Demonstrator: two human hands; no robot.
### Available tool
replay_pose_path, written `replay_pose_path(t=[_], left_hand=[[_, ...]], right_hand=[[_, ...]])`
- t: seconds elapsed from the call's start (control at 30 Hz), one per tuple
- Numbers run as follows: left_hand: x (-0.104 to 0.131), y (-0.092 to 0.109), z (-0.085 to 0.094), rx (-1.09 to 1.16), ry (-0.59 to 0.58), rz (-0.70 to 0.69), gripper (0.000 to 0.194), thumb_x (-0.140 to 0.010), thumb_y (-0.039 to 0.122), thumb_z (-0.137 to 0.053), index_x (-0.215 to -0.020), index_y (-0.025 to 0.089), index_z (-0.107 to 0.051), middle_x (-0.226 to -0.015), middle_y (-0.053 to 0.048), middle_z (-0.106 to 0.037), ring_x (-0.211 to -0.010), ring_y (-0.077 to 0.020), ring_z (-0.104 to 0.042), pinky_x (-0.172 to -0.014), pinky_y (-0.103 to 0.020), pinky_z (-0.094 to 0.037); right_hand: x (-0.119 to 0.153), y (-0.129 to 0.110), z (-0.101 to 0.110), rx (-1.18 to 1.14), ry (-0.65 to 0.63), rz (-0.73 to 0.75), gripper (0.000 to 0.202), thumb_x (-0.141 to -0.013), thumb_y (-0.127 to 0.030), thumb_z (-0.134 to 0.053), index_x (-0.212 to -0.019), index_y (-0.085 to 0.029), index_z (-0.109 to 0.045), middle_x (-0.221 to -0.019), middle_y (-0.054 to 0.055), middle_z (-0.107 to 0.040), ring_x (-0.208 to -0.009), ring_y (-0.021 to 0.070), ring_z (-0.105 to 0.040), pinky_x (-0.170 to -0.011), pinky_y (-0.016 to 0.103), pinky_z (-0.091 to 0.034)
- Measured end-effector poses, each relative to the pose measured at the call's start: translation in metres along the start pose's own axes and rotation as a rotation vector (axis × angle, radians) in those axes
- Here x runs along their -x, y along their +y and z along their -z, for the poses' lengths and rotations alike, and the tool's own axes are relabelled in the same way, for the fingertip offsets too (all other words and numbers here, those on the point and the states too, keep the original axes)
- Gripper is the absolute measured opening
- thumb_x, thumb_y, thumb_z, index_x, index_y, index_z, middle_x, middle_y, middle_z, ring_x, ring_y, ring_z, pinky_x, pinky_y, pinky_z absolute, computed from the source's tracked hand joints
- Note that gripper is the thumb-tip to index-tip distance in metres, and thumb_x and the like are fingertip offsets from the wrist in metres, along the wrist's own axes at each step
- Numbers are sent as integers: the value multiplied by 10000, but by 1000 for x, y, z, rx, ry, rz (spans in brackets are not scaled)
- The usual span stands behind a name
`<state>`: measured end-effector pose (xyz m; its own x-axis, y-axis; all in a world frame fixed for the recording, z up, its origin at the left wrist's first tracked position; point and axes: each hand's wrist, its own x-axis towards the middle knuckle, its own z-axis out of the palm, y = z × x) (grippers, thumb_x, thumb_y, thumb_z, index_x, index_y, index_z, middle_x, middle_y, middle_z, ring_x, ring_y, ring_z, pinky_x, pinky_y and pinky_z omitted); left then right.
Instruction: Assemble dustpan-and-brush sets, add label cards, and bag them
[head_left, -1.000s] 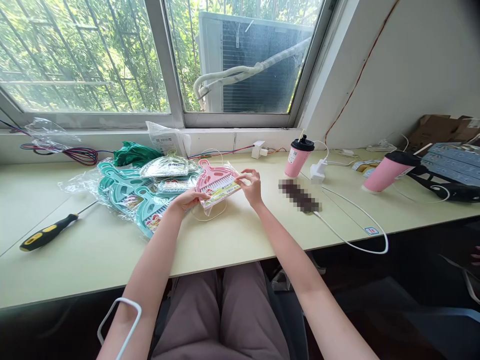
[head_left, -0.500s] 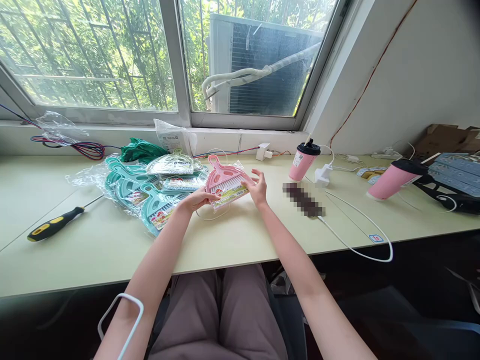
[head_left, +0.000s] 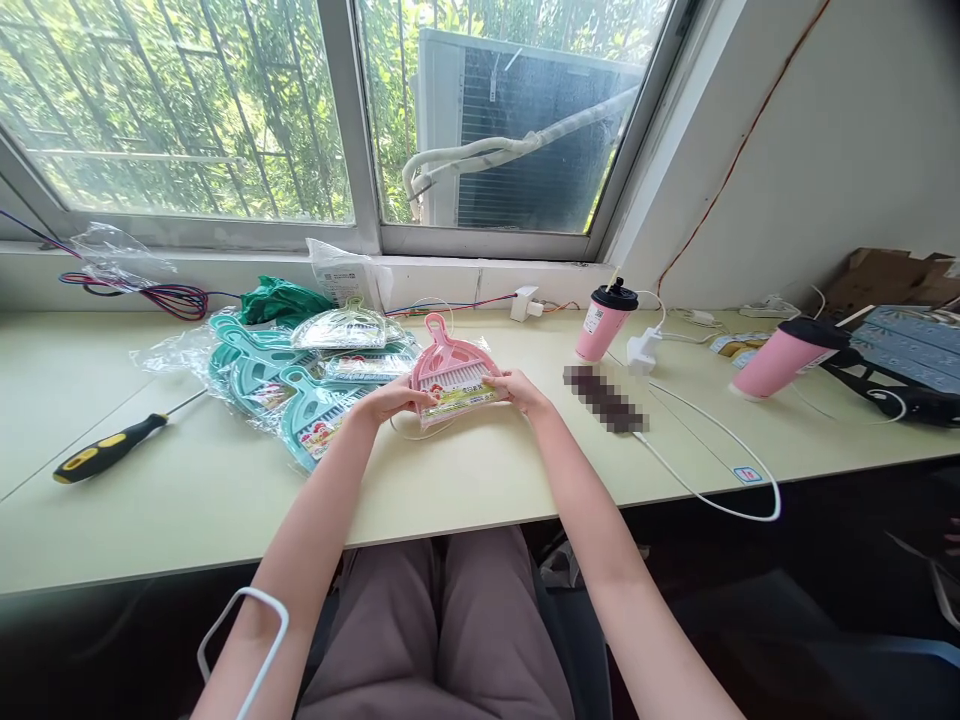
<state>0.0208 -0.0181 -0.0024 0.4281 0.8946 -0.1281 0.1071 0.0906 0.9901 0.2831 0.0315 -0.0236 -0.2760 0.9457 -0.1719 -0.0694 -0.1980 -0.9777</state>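
Between my hands is a pink dustpan and brush set [head_left: 454, 365] in clear wrapping, with a yellow-green printed label across its lower part. My left hand [head_left: 394, 398] grips its left edge, thumb on the front. At the opposite edge my right hand [head_left: 519, 387] pinches the lower right corner. The pink handle points up toward the window. To the left lies a pile of wrapped teal dustpan sets [head_left: 255, 355], and a single teal set [head_left: 319, 410] rests nearest my left forearm. A pale set [head_left: 349, 328] lies on top at the back of the pile.
A yellow-and-black screwdriver [head_left: 112, 448] lies at the left of the table [head_left: 217, 520]. To the right stand a pink cup [head_left: 600, 325], a white plug adapter [head_left: 643, 350], a blurred dark object [head_left: 606, 400] on a white cable, and a tilted pink cup [head_left: 784, 362]. Green plastic [head_left: 281, 300] sits at the back.
My right hand has closed onto the pink set's right corner, its raised fingers now down. The pink set has turned so its handle is more upright and its label faces me more squarely.
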Motion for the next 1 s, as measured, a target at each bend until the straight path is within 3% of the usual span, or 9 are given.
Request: replay_pose_path(t=[0.1,0.2,0.3,0.4,0.5,0.57,0.7,0.77,1.0], left_hand=[[-5,0,-4,53,5,-71,647,-731,380,-759,-1305,169,-547,-1218,-154,-650,-1062,-267,-651,-835,-346,-565],[-9,0,-10,165,71,-209,756,-819,480,-664,-1471,251,-358,-1361,-164,-560,-1129,-263,-630,-932,-398,-538],[-14,-4,-18,85,90,-332,1084,-699,349,-809,-1536,344,-120,-1476,-144,-446,-1227,-267,-571,-996,-419,-501],[-25,-14,-25,-50,184,-394,1241,-596,263,-870,-1537,323,-62,-1458,-158,-453,-1217,-286,-569,-945,-408,-534],[-36,-22,-24,-54,418,-369,1046,-708,330,-788,-1524,214,-144,-1263,-176,-597,-918,-238,-689,-757,-377,-597],[-39,-25,-20,-33,518,-324,870,-775,337,-725,-1489,185,-252,-1116,-137,-664,-679,-168,-683,-633,-327,-593],[-38,-21,-15,20,536,-224,419,-838,362,-656,-1172,119,-582,-964,-100,-701,-519,-119,-646,-483,-227,-524],[-36,-18,-18,72,540,-168,331,-867,371,-618,-1060,103,-596,-903,-95,-700,-512,-132,-654,-465,-231,-527],[-36,-15,-27,128,587,-164,194,-912,236,-472,-1072,131,-495,-770,-33,-637,-446,-144,-639,-424,-261,-544]], right_hand=[[-5,0,2,-55,120,11,107,-715,-145,-781,-753,-98,-693,-716,69,-734,-605,152,-681,-573,254,-586],[-11,0,6,-158,245,43,131,-715,-148,-785,-753,-109,-666,-704,54,-722,-617,152,-681,-608,277,-600],[-16,2,7,-215,327,75,129,-742,-152,-763,-760,-126,-638,-705,37,-716,-629,136,-678,-624,267,-602],[-17,4,6,-226,345,83,94,-761,-143,-736,-769,-126,-643,-709,36,-718,-617,130,-671,-607,262,-599],[-15,4,3,-215,303,89,100,-751,-159,-748,-793,-122,-665,-751,50,-732,-632,141,-679,-613,280,-604],[-12,3,0,-191,250,105,120,-749,-185,-759,-812,-124,-677,-787,59,-742,-657,148,-686,-619,279,-606],[-8,1,-3,-152,174,141,152,-772,-246,-755,-836,-127,-685,-851,78,-752,-715,160,-699,-649,283,-610],[-6,0,-3,-132,141,153,179,-777,-276,-758,-855,-130,-689,-879,84,-754,-744,168,-707,-685,300,-614],[-3,0,-4,-75,36,189,316,-806,-426,-723,-919,-135,-678,-967,101,-745,-836,193,-711,-772,346,-625]])
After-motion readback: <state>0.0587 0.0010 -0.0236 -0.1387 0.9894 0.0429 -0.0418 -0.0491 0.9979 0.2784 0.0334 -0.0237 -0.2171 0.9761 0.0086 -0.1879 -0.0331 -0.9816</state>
